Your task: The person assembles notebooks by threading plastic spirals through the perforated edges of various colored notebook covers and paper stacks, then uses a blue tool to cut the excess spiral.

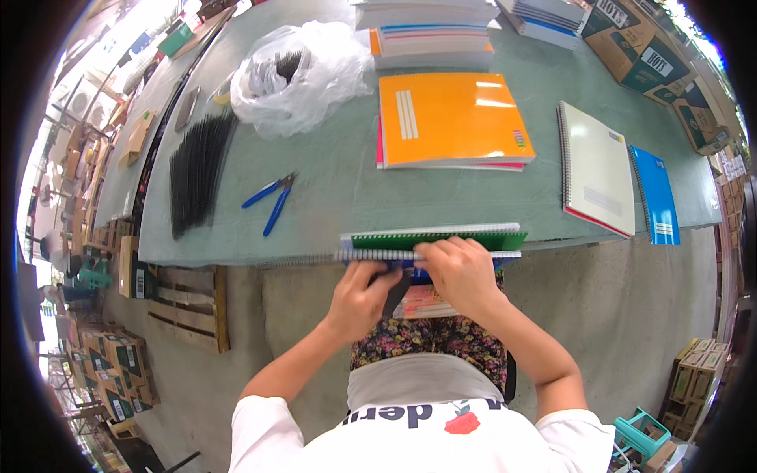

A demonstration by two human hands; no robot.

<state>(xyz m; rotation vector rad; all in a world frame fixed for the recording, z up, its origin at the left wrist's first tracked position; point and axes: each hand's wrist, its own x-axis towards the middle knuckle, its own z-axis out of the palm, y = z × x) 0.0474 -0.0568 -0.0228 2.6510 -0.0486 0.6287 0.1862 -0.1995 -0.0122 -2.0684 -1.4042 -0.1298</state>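
Observation:
At the table's near edge lies a notebook with a green cover and white pages, its punched spine edge towards me. A spiral coil runs along that edge and sticks out past its left end, where it is blurred. My left hand is curled at the coil near the left end, its fingertips partly hidden. Beside its thumb is a dark object I cannot make out. My right hand grips the notebook's spine edge, fingers bent over the coil. Below it, a pinkish printed stack shows above my lap.
On the table are black coils, blue-handled cutters, a clear plastic bag, orange notebooks, a cream notebook and a blue notebook. Notebook stacks and cartons stand at the back. A wooden pallet lies on the floor.

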